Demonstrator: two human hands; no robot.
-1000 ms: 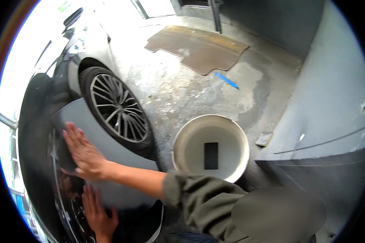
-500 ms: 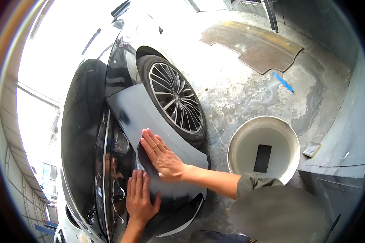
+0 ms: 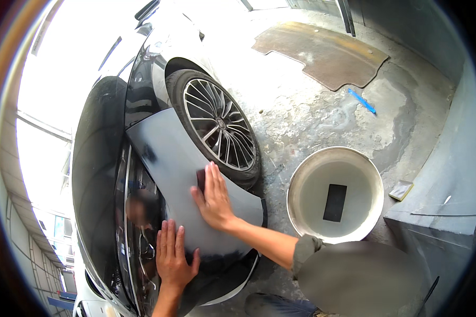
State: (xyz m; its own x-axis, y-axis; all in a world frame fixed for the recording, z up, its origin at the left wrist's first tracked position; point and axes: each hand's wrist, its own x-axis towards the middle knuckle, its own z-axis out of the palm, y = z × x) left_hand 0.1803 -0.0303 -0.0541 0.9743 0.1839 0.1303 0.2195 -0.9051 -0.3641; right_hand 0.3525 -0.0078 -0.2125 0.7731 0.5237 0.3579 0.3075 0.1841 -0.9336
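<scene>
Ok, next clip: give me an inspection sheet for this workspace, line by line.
Surface: matte grey fender panel on a dark car, beside the front wheel; wet, stained concrete floor.
Job's things: small dark pad under the right hand's fingertips, pressed on the panel.
Clutter: white bucket with a dark rectangular piece inside; brown mat; blue strip; small pale block.
Hands: right hand flat on the panel, fingers together; left hand flat on the panel's lower edge, holding nothing.
Cables: nothing seen.
Surroundings: grey wall on the right, bright daylight on the left.
</scene>
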